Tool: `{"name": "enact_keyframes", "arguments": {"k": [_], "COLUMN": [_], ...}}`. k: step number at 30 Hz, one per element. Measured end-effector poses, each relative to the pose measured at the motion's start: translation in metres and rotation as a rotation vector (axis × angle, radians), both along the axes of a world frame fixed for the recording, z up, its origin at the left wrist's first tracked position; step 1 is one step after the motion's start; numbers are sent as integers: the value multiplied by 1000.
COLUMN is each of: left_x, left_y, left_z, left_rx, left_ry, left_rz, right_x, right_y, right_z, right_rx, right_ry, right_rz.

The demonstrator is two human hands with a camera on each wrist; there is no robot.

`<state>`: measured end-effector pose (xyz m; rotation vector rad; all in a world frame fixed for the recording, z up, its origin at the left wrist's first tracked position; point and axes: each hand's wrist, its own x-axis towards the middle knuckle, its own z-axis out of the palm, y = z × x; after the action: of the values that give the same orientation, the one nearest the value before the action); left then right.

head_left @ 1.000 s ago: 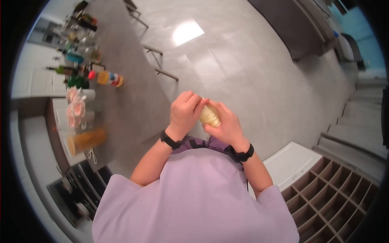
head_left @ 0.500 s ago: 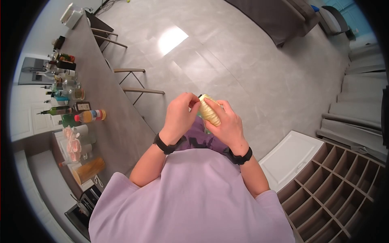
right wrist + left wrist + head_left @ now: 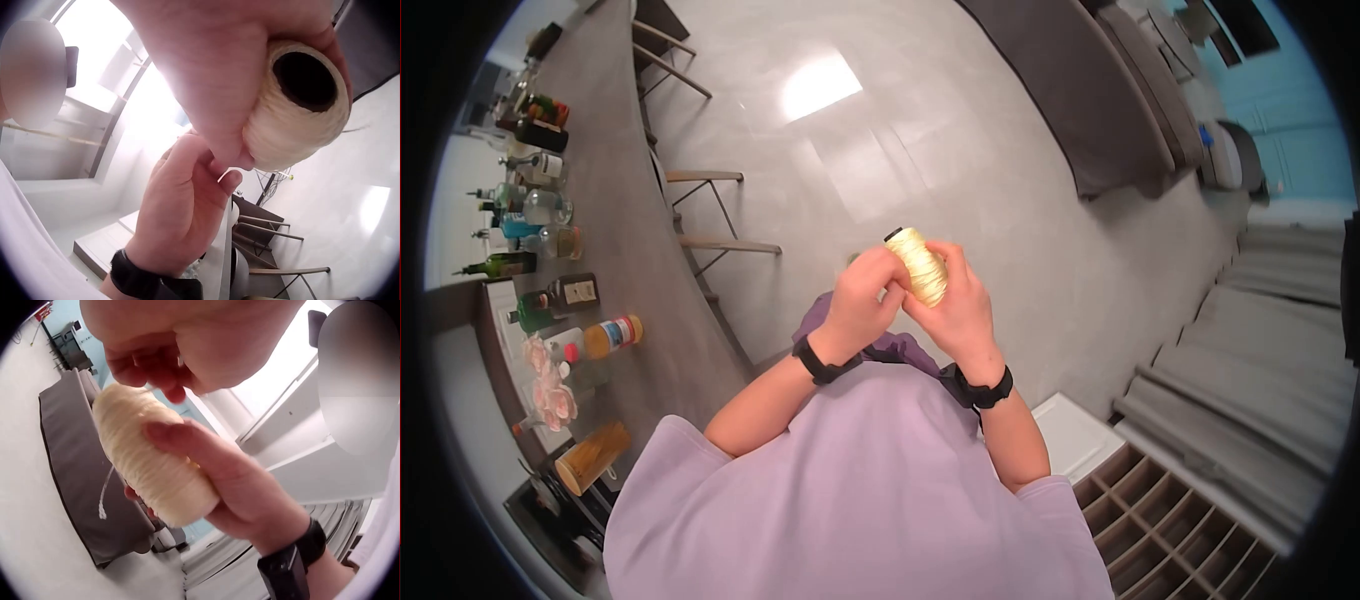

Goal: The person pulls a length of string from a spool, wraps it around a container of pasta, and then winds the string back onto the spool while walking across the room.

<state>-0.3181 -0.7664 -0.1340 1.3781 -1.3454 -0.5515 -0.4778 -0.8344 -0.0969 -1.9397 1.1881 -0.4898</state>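
A spool of shiny pale-yellow cord (image 3: 923,267) with a dark core stands tilted in front of the person's waist. The right hand (image 3: 962,312) grips it, thumb across the windings in the left wrist view and fingers behind. Close against the spool's left side, the left hand (image 3: 862,300) has its fingers curled, pinching a thin strand (image 3: 149,389) that runs off the windings. A short loose cord end (image 3: 102,503) with a frayed tip hangs beside the spool. In the right wrist view the spool's hollow black core (image 3: 305,81) faces the camera.
Along the left runs a grey counter (image 3: 615,130) with several bottles, a juice bottle (image 3: 613,336), pink flowers (image 3: 550,385) and a wooden cylinder (image 3: 592,458). Stools (image 3: 725,243) stand beside it. A compartment organizer (image 3: 1165,520) lies at lower right, near grey curtains (image 3: 1240,350).
The left hand has moved from the spool's top end down its left side. More of the spool and its dark core now shows. The right hand keeps its hold while the head view shifts.
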Motion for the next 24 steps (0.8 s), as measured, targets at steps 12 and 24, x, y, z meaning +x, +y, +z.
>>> {"name": "enact_keyframes", "arguments": {"k": [12, 24], "left_x": [120, 184], "left_y": [-141, -348], "left_z": [18, 0], "left_rx": [145, 75], "left_ry": [203, -337], "left_rz": [142, 240], "right_x": [130, 208], "right_y": [-152, -350], "right_z": [-4, -29], "right_rx": [-46, 7], "right_ry": [-7, -43], "right_rz": [44, 5]}}
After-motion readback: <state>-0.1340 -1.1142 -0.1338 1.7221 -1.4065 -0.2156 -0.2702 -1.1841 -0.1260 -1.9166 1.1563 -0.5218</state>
